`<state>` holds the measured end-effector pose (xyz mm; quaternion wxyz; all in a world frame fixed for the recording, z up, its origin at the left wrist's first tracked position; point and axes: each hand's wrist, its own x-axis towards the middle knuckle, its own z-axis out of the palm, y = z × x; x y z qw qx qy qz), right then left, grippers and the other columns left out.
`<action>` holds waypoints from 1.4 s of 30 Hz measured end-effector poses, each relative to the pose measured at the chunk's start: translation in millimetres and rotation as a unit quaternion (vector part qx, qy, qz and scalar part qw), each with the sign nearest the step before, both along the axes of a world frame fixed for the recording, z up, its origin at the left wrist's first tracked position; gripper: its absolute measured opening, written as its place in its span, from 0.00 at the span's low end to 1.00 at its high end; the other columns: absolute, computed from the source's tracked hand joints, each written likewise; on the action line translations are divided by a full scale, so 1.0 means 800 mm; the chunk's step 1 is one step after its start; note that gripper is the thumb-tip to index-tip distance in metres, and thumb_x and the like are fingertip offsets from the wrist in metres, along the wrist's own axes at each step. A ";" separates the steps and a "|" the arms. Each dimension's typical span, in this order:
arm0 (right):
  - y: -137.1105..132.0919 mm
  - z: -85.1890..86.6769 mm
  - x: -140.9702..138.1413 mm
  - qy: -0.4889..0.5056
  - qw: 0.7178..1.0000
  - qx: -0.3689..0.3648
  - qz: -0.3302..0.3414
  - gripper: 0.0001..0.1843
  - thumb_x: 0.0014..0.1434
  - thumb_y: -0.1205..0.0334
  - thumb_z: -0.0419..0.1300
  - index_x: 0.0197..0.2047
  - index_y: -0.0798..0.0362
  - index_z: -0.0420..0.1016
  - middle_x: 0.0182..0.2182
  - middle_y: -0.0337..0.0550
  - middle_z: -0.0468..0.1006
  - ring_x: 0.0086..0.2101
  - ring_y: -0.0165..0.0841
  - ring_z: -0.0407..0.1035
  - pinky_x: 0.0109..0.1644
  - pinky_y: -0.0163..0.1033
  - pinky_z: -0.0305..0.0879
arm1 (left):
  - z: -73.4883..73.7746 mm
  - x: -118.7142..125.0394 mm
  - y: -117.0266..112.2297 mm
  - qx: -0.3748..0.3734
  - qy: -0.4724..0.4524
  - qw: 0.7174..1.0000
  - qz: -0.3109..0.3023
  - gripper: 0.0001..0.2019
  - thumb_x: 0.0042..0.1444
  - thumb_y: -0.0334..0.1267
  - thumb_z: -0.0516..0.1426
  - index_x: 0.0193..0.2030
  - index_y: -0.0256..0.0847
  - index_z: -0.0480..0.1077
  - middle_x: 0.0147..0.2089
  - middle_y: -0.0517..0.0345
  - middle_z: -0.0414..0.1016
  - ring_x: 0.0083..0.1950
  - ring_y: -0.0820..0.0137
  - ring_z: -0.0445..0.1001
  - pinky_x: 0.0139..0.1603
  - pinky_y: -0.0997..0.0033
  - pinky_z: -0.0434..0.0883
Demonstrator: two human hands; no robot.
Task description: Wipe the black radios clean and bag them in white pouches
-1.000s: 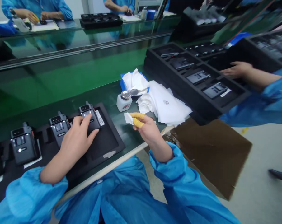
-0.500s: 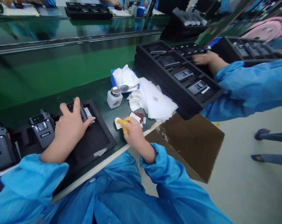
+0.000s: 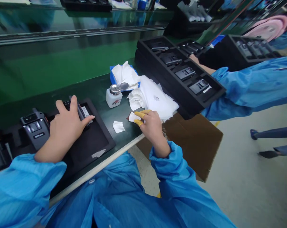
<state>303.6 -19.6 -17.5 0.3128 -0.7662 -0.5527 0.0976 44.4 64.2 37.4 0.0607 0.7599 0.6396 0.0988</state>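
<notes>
My left hand (image 3: 66, 126) lies over a dark handheld radio (image 3: 83, 114) in the black foam tray (image 3: 103, 134), its fingers and thumb spread across it. Part of that radio is hidden under the hand. Beside my wrist is another grey radio (image 3: 36, 128), upright, with an antenna stub. My right hand (image 3: 151, 126), wearing yellow finger cots, pinches a small white paper piece (image 3: 133, 117) at the table edge. A brown tip shows behind that paper. To its left a folded white wipe (image 3: 119, 127) lies alone on the green tabletop.
A white dispenser bottle (image 3: 114, 96) with a metal top stands before a blue box (image 3: 113, 76) of tissues. White sheets (image 3: 157, 96) lie beside stacked black trays (image 3: 181, 85) of radios. A co-worker's sleeve (image 3: 250, 85) reaches behind them. Below sits a cardboard box (image 3: 193, 142).
My right hand has let go of the white wipe and moved right, onto the small paper piece. The left hand keeps its place on the radio. The co-worker's hand reaches farther behind the trays.
</notes>
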 end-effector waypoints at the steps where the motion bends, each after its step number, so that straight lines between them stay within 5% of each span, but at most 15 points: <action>1: 0.003 -0.002 0.002 0.034 0.999 -0.012 0.003 0.10 0.50 0.64 0.60 0.35 0.49 0.81 0.35 0.49 0.75 0.42 0.43 0.65 0.52 0.53 0.62 | 0.002 0.001 0.000 -0.005 0.004 1.000 0.004 0.40 0.54 0.61 0.53 0.70 0.46 0.48 0.62 0.32 0.56 0.47 0.33 0.74 0.40 0.35 0.69; 6: 0.007 -0.002 0.011 0.171 0.985 -0.012 0.009 0.15 0.56 0.57 0.53 0.42 0.51 0.77 0.37 0.46 0.77 0.39 0.37 0.70 0.46 0.47 0.67 | 0.019 0.013 -0.002 -0.063 0.042 0.997 0.020 0.38 0.57 0.53 0.52 0.69 0.35 0.47 0.64 0.23 0.53 0.46 0.32 0.74 0.39 0.37 0.71; 11: -0.002 0.025 0.027 0.417 0.906 -0.018 0.061 0.16 0.52 0.49 0.56 0.38 0.50 0.73 0.32 0.45 0.77 0.34 0.36 0.71 0.40 0.45 0.69 | 0.025 0.017 -0.003 -0.077 0.047 0.995 0.030 0.39 0.56 0.51 0.54 0.69 0.35 0.46 0.66 0.22 0.50 0.47 0.30 0.73 0.41 0.38 0.71; 14: -0.008 0.033 0.028 0.462 0.884 -0.012 0.069 0.14 0.53 0.49 0.55 0.38 0.48 0.72 0.32 0.43 0.76 0.31 0.34 0.69 0.39 0.45 0.69 | 0.024 0.016 -0.004 -0.077 0.038 0.996 0.033 0.40 0.56 0.52 0.55 0.70 0.35 0.46 0.66 0.21 0.49 0.48 0.28 0.73 0.41 0.37 0.70; 19: -0.002 0.019 0.018 0.142 0.989 0.009 0.032 0.16 0.58 0.57 0.52 0.43 0.51 0.76 0.37 0.47 0.76 0.38 0.37 0.70 0.45 0.47 0.68 | 0.024 0.017 -0.004 -0.086 0.030 0.996 0.024 0.42 0.55 0.51 0.56 0.71 0.36 0.42 0.70 0.17 0.38 0.51 0.27 0.70 0.43 0.35 0.69; 24: 0.003 0.004 -0.014 -0.002 0.998 0.012 0.059 0.13 0.54 0.63 0.57 0.40 0.52 0.81 0.38 0.52 0.75 0.44 0.43 0.66 0.52 0.54 0.61 | 0.025 -0.005 0.000 -0.115 -0.115 0.986 0.046 0.51 0.47 0.41 0.63 0.72 0.36 0.38 0.70 0.30 0.47 0.62 0.37 0.63 0.57 0.40 0.64; 26: -0.001 0.001 -0.034 -0.069 0.987 0.011 0.144 0.13 0.56 0.63 0.57 0.42 0.50 0.81 0.40 0.50 0.75 0.43 0.41 0.66 0.50 0.49 0.62 | 0.027 -0.019 -0.006 -0.151 -0.245 0.956 0.050 0.53 0.44 0.39 0.63 0.71 0.34 0.37 0.69 0.33 0.52 0.60 0.45 0.66 0.59 0.45 0.64; 28: -0.004 -0.002 -0.051 -0.131 0.967 -0.010 0.219 0.11 0.55 0.66 0.57 0.37 0.51 0.81 0.37 0.48 0.76 0.38 0.37 0.66 0.44 0.44 0.64 | 0.031 -0.031 -0.018 -0.197 -0.391 0.897 0.061 0.53 0.42 0.36 0.62 0.71 0.32 0.36 0.65 0.36 0.59 0.56 0.53 0.70 0.57 0.50 0.67; 30: 0.001 0.001 -0.060 -0.160 0.957 -0.031 0.241 0.12 0.53 0.71 0.55 0.31 0.53 0.80 0.32 0.47 0.74 0.34 0.34 0.65 0.39 0.40 0.63 | 0.033 -0.039 -0.034 -0.215 -0.499 0.837 0.059 0.52 0.37 0.33 0.63 0.69 0.33 0.44 0.60 0.41 0.65 0.54 0.57 0.71 0.57 0.55 0.68; 32: 0.017 0.012 -0.060 -0.167 0.961 -0.005 0.221 0.14 0.52 0.74 0.53 0.33 0.53 0.80 0.32 0.46 0.73 0.34 0.34 0.65 0.38 0.39 0.62 | 0.031 -0.044 -0.050 -0.198 -0.550 0.811 0.033 0.45 0.33 0.33 0.64 0.63 0.36 0.56 0.55 0.47 0.69 0.54 0.58 0.71 0.57 0.58 0.68; 36: 0.072 0.056 -0.052 -0.181 0.967 0.119 0.133 0.17 0.56 0.71 0.50 0.42 0.53 0.78 0.37 0.48 0.71 0.39 0.37 0.63 0.42 0.42 0.59 | 0.013 -0.047 -0.067 -0.147 -0.560 0.814 -0.030 0.34 0.34 0.33 0.63 0.53 0.42 0.60 0.48 0.53 0.72 0.50 0.61 0.73 0.49 0.60 0.73; 39: 0.111 0.078 -0.053 -0.225 0.961 0.099 0.126 0.16 0.57 0.70 0.49 0.39 0.54 0.78 0.35 0.49 0.71 0.35 0.37 0.60 0.39 0.43 0.55 | -0.007 -0.052 -0.072 -0.108 -0.524 0.842 -0.063 0.33 0.37 0.31 0.60 0.54 0.43 0.57 0.49 0.54 0.70 0.49 0.63 0.72 0.46 0.62 0.72; 42: 0.132 0.078 -0.054 -0.270 0.949 0.076 0.146 0.15 0.54 0.70 0.51 0.35 0.54 0.79 0.33 0.51 0.72 0.34 0.38 0.58 0.37 0.44 0.51 | -0.020 -0.060 -0.075 -0.080 -0.475 0.870 -0.107 0.30 0.40 0.29 0.57 0.53 0.43 0.58 0.52 0.53 0.67 0.51 0.64 0.70 0.51 0.62 0.69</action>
